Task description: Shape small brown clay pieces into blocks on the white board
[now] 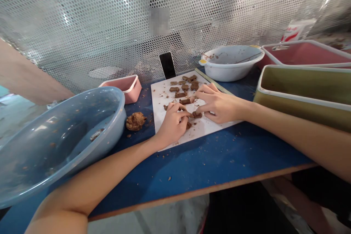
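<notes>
Both hands meet over a white sheet (163,137) on the blue table. Between their fingertips is a small brown clay piece (196,114), which lies low against the sheet. My left hand (173,122) reaches it from the left with fingers bent and pressed together. From the right, my right hand (215,104) pinches at the same piece with curled thumb and fingers. Just beyond lies a short clay bar (185,101), close to my right index finger. Several more shaped clay pieces (181,95) sit farther back on the sheet, among crumbs. My left fingers partly hide some clay beneath them.
A rough clay lump (136,121) lies left of the sheet, near a large blue basin (109,142) and a pink box (133,91). A phone (167,65) leans on the perforated metal wall. A stick (212,80), white basin (227,71) and green bin (301,97) stand right.
</notes>
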Demonstrator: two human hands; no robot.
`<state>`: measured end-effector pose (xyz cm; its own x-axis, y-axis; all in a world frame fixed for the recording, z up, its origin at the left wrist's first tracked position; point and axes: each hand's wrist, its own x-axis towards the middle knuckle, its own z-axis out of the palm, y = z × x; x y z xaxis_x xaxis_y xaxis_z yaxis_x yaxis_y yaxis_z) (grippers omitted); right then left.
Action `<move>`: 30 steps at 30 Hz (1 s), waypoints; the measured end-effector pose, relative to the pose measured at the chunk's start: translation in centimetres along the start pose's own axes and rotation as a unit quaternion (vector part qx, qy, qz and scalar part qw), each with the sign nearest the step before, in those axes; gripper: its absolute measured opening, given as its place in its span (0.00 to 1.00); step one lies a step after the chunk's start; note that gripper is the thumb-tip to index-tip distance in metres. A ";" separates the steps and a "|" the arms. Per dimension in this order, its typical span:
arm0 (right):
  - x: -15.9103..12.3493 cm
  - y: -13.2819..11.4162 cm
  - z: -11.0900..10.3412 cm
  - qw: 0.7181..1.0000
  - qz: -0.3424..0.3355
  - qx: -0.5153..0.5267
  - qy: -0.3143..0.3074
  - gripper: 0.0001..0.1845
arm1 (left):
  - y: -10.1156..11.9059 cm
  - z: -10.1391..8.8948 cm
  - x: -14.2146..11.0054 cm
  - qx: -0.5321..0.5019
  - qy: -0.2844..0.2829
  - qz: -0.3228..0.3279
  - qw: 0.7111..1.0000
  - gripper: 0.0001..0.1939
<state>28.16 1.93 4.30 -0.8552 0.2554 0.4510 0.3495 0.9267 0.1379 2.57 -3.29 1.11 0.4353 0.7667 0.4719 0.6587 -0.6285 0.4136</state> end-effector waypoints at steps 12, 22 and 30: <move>0.0 0.1 -0.2 0.999 -0.013 0.004 0.030 0.14 | -0.2 0.2 -0.1 0.006 0.004 0.005 1.000 0.20; 0.0 0.2 -0.2 0.999 -0.023 0.005 0.035 0.14 | -0.2 0.3 -0.1 0.003 0.008 0.007 1.000 0.20; 0.0 0.4 -0.1 0.999 -0.023 0.024 0.035 0.14 | -0.2 0.2 0.0 0.004 0.005 0.003 1.000 0.20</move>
<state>28.36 2.27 4.49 -0.8405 0.1948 0.5055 0.2909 0.9495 0.1178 2.60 -3.16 0.87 0.4325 0.7619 0.4822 0.6615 -0.6315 0.4046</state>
